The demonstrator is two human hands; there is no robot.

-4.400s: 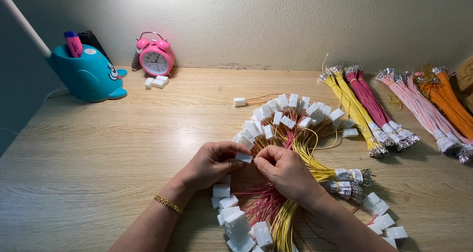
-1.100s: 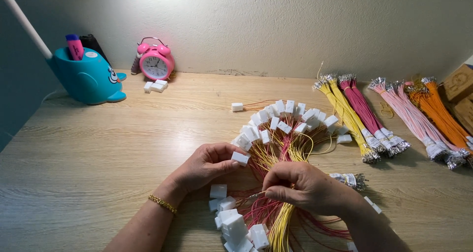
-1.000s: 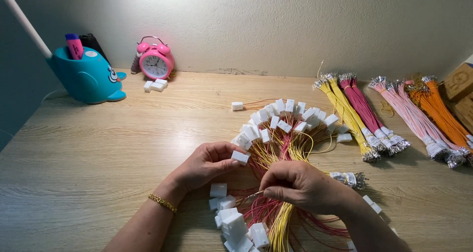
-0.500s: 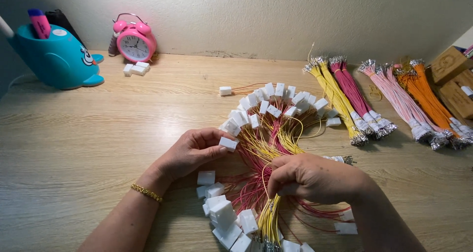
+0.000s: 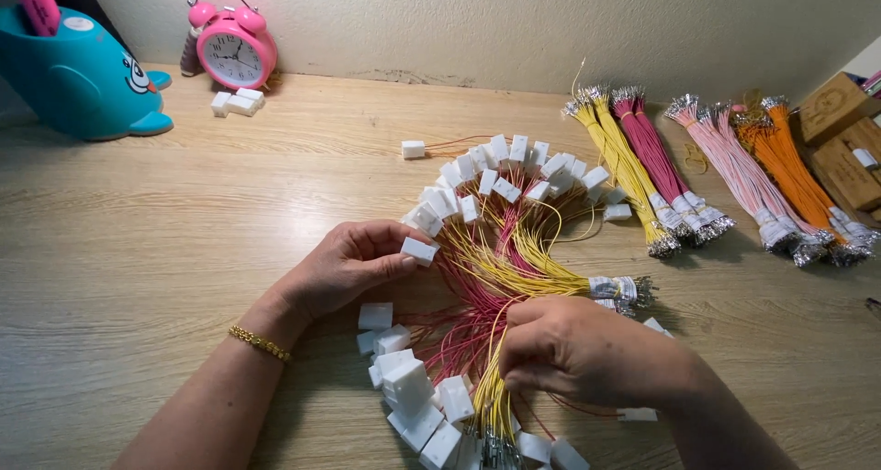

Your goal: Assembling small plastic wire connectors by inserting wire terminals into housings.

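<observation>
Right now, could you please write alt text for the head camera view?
A left hand pinches a white connector while the right hand grips yellow and red wires on a wooden table, with bundled wire sets lying beyond.

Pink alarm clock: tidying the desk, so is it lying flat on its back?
No, the round pink twin-bell alarm clock stands upright against the wall.

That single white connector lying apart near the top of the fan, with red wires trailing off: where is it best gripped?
Probably by the lone white connector block's two long flat sides, pinched from above. It lies flat on the wooden table with bare wood to its left. Its red wires run off to the right, so coming from the left avoids them.
</observation>
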